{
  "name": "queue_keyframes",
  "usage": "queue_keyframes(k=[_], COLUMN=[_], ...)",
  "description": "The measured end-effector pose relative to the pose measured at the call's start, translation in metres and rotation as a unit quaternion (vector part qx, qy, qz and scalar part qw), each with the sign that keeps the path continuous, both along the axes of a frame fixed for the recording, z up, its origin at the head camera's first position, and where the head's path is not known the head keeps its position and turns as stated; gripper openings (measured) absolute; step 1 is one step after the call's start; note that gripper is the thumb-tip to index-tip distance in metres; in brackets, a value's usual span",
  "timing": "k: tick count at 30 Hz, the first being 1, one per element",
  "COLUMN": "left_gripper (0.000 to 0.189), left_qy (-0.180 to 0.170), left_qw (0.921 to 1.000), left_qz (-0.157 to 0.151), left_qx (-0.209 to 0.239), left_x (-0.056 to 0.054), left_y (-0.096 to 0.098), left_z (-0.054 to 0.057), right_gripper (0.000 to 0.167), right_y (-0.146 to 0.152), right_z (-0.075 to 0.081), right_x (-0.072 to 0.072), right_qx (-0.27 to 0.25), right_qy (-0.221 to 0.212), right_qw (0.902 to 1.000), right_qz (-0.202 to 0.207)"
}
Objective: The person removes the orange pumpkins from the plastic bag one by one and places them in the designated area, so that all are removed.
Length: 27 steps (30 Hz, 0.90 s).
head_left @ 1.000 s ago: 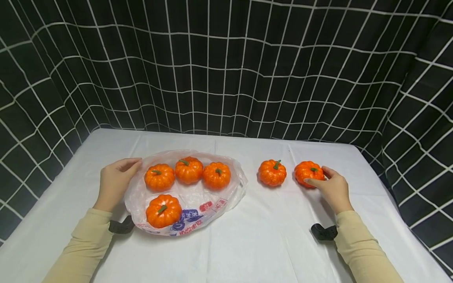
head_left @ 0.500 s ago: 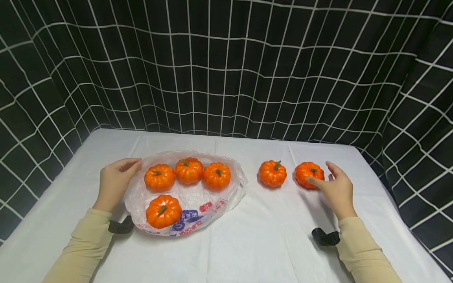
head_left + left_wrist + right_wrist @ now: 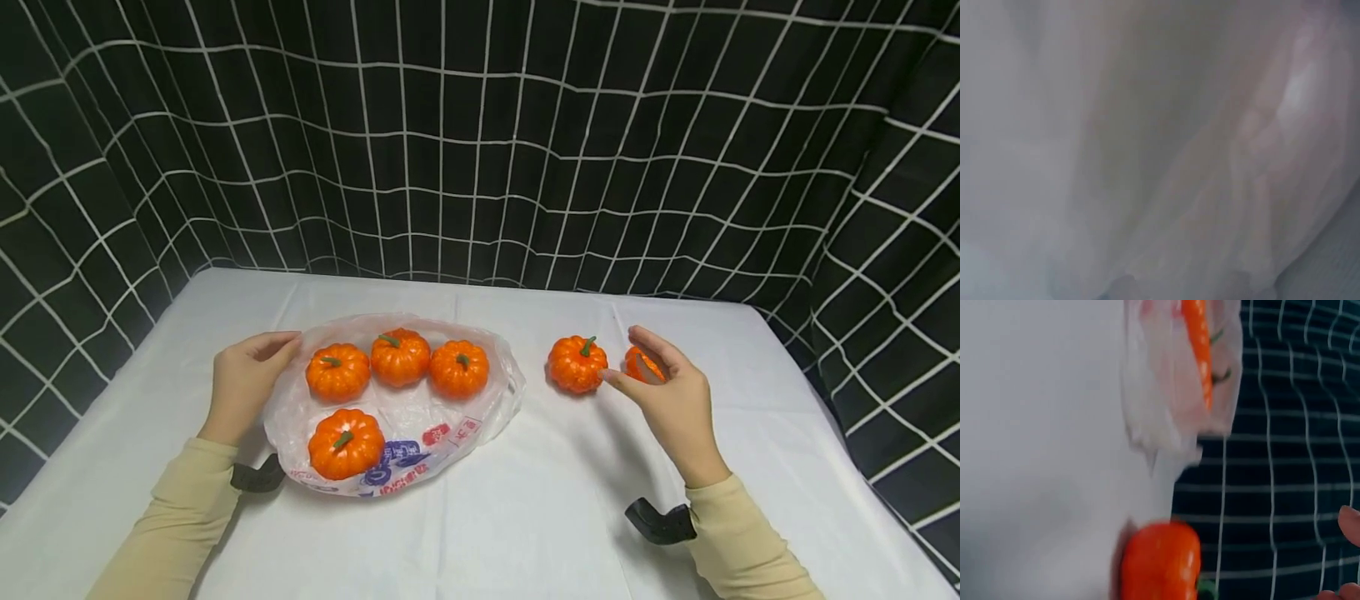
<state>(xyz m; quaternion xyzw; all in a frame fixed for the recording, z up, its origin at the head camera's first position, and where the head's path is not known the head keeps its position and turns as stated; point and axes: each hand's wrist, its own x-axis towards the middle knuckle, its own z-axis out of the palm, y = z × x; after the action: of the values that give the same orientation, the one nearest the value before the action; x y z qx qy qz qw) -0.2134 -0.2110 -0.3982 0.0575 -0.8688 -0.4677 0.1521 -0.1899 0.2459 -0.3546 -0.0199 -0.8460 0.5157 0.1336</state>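
Note:
A translucent plastic bag (image 3: 487, 421) with red and blue print lies spread on the table, holding several small orange pumpkins (image 3: 346, 443) with green stems. My left hand (image 3: 246, 375) pinches the bag's left edge between thumb and fingers. Blurred bag film (image 3: 1210, 206) fills the left wrist view. Right of the bag sits a loose pumpkin (image 3: 577, 364), and a second loose pumpkin (image 3: 639, 362) lies partly hidden behind my right hand (image 3: 670, 400). That hand holds nothing, thumb and fingers spread apart, the thumb tip overlapping the nearer pumpkin's right side in the head view.
White cloth covers the table (image 3: 525, 517). Behind and at both sides hangs a black curtain with a white grid (image 3: 480, 150). The right wrist view has a pumpkin (image 3: 1160, 562) low down and the bag (image 3: 1160, 387) beyond it.
My right hand has let go of the far right pumpkin, drawn back slightly, then moved left towards the other loose pumpkin. My left hand keeps its place at the bag's edge.

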Motion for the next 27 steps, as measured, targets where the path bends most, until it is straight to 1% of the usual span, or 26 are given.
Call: queue_keyframes(k=[2, 4, 7, 11, 14, 18, 20, 24, 27], left_gripper=[0.033, 0.033, 0.032, 0.033, 0.032, 0.031, 0.032, 0.032, 0.032], left_qy=[0.003, 0.007, 0.01, 0.007, 0.008, 0.012, 0.011, 0.009, 0.011], left_qw=[1.0, 1.0, 0.9999, 0.9999, 0.9999, 0.9999, 0.9999, 0.9999, 0.9999], left_qz=[-0.001, -0.001, 0.001, 0.002, 0.004, 0.004, 0.003, 0.001, 0.0], left_qx=[-0.004, -0.005, -0.008, -0.008, -0.008, -0.01, -0.011, -0.009, -0.006], left_x=[-0.001, -0.001, -0.001, -0.001, -0.001, -0.001, -0.001, -0.001, -0.001], left_y=[0.0, -0.001, -0.002, -0.002, -0.001, -0.001, -0.001, -0.002, -0.001], left_z=[-0.001, -0.003, -0.005, -0.004, -0.003, -0.002, -0.001, -0.001, 0.0], right_gripper=[0.068, 0.068, 0.07, 0.069, 0.069, 0.069, 0.069, 0.069, 0.068], right_y=[-0.01, -0.021, -0.035, -0.053, -0.066, -0.083, -0.091, -0.104, -0.113], right_z=[-0.001, -0.003, -0.007, -0.012, -0.015, -0.02, -0.023, -0.027, -0.028], right_x=[0.001, 0.002, 0.005, 0.008, 0.01, 0.01, 0.01, 0.01, 0.01], right_qx=[-0.02, -0.036, -0.062, -0.085, -0.073, -0.065, -0.07, -0.063, -0.062], right_qy=[0.007, 0.003, -0.011, -0.036, -0.039, -0.027, -0.024, -0.026, -0.032], right_qw=[0.9995, 0.9983, 0.9952, 0.9907, 0.9896, 0.9867, 0.9841, 0.9802, 0.9781], right_qz=[0.023, 0.045, 0.075, 0.1, 0.117, 0.146, 0.162, 0.186, 0.196])
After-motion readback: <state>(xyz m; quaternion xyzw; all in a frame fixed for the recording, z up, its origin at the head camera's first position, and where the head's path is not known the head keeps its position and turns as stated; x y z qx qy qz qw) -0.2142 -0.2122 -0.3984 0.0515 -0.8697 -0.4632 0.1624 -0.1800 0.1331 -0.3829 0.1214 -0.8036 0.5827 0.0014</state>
